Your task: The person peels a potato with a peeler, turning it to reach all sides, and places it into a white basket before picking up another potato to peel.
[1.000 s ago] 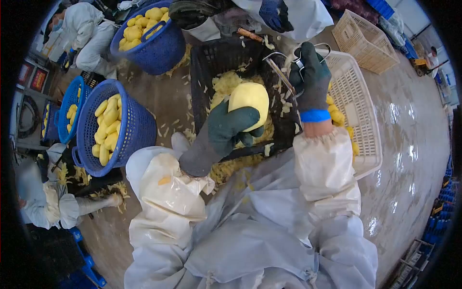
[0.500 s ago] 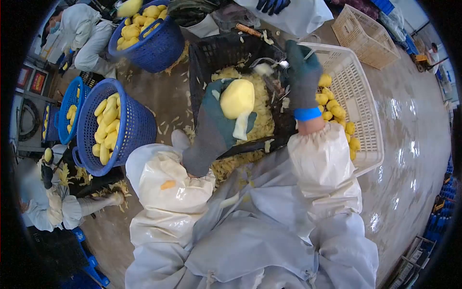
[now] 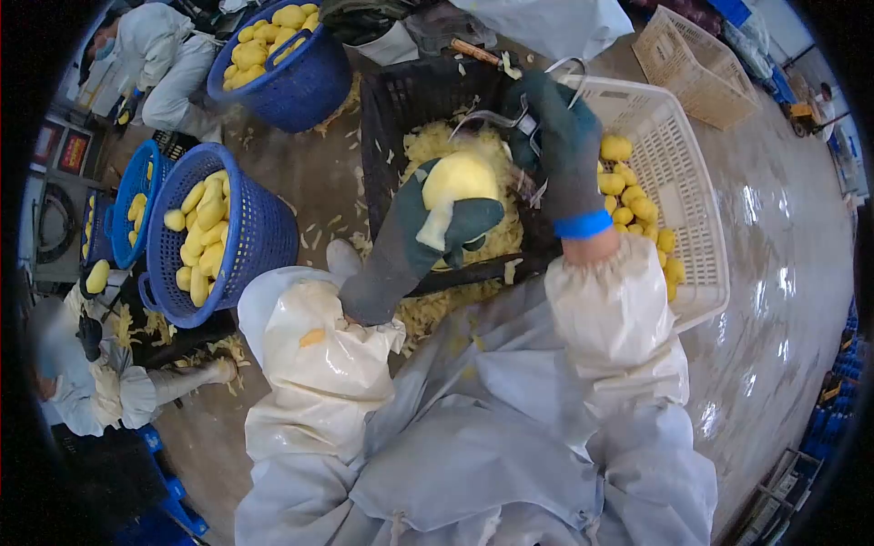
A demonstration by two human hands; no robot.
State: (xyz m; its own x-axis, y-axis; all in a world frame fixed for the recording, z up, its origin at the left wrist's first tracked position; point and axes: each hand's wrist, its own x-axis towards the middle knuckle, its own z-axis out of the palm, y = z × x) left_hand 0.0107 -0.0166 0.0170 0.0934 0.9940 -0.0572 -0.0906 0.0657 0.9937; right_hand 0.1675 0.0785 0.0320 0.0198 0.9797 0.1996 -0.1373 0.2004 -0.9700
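Note:
My left hand (image 3: 446, 223), in a grey and dark green glove, grips a pale yellow peeled potato (image 3: 460, 177) from below and the left. A strip of peel (image 3: 436, 227) hangs over its near side and the fingers. My right hand (image 3: 566, 136), gloved alike with a blue wristband (image 3: 584, 225), is closed round a metal peeler (image 3: 496, 116). The peeler's curved end reaches left, just above the potato; whether it touches is blurred. Beneath both hands stands a black crate (image 3: 387, 118) with potato peelings (image 3: 430, 143) in it.
A white crate (image 3: 696, 200) with unpeeled potatoes (image 3: 643, 208) stands right. Left are a blue basket (image 3: 264, 232) of peeled potatoes, another blue basket (image 3: 300, 91) and a light-blue one (image 3: 120, 218). Two co-workers (image 3: 164, 64) sit at the left. A beige crate (image 3: 696, 68) lies at upper right.
My left hand has turned, and the potato sits slightly lower to the right with its peel strip shifted left. The peeler has moved left toward it. A potato rises in a co-worker's hand.

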